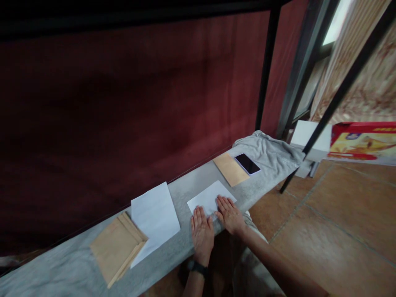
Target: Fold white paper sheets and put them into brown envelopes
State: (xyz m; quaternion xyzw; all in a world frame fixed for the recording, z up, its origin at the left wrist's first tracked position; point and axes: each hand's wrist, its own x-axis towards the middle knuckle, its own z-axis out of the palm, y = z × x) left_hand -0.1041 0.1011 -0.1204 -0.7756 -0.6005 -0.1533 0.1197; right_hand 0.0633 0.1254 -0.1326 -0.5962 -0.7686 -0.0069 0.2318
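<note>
A white sheet of paper (207, 199), which looks folded, lies on the grey cloth-covered bench in front of me. My left hand (201, 235) rests flat on its near left part, fingers stretched out; a dark band circles that wrist. On the paper's right part, my right hand (229, 215) lies flat too, fingers extended. Left of them is a larger stack of white paper (156, 214). A pile of brown envelopes (117, 247) overlaps that stack's lower left. One brown envelope (231, 169) lies beyond the paper, to the right.
A smartphone (247, 163) with a dark screen sits beside the single envelope. Bunched grey cloth (269, 150) covers the bench's far end. Dark metal posts (266, 70) rise there. A white box (311, 138) and a red-yellow carton (365, 142) stand at right over the tiled floor.
</note>
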